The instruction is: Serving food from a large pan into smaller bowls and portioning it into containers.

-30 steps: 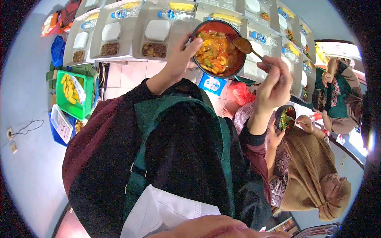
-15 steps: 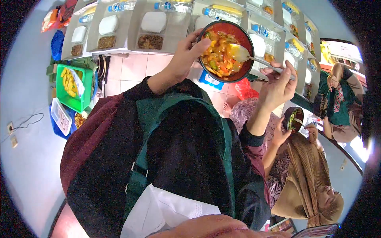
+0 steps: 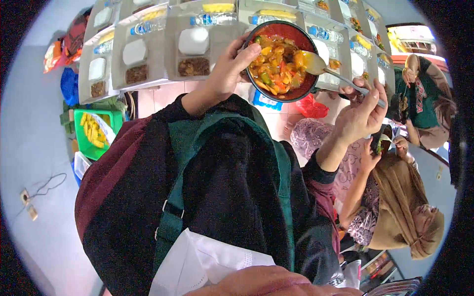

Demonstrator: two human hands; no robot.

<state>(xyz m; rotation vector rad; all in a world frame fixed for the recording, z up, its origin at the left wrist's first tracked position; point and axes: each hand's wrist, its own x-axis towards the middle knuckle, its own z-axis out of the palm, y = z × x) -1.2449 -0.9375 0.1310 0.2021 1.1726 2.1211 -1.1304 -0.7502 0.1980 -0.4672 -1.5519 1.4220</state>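
Note:
My left hand (image 3: 231,66) grips the left rim of a dark bowl (image 3: 302,35) with a reddish inside, thumb over the edge. In the bowl lies a saucy mix of vegetables (image 3: 274,64) in orange, red, yellow and green. My right hand (image 3: 363,106) is closed round the handle of a metal spoon (image 3: 316,64). The spoon's head rests at the right side of the food, inside the bowl. Beyond the bowl stand rows of open white boxes (image 3: 170,64), each with a pale lidded tub or packet (image 3: 194,41), a water bottle (image 3: 213,19) and a portion of brown food (image 3: 193,67).
To my right, a person in a brown head covering (image 3: 402,197) holds a dark bowl of greens; another in a green shirt (image 3: 427,103) stands farther off. At the left is a green crate (image 3: 118,123) with yellow fruit (image 3: 93,129). A red plastic bag (image 3: 313,106) lies on the floor.
The spoon has shifted right within the bowl, and my right hand has moved right and slightly down with it. The view has turned a little; my left hand keeps its hold on the bowl.

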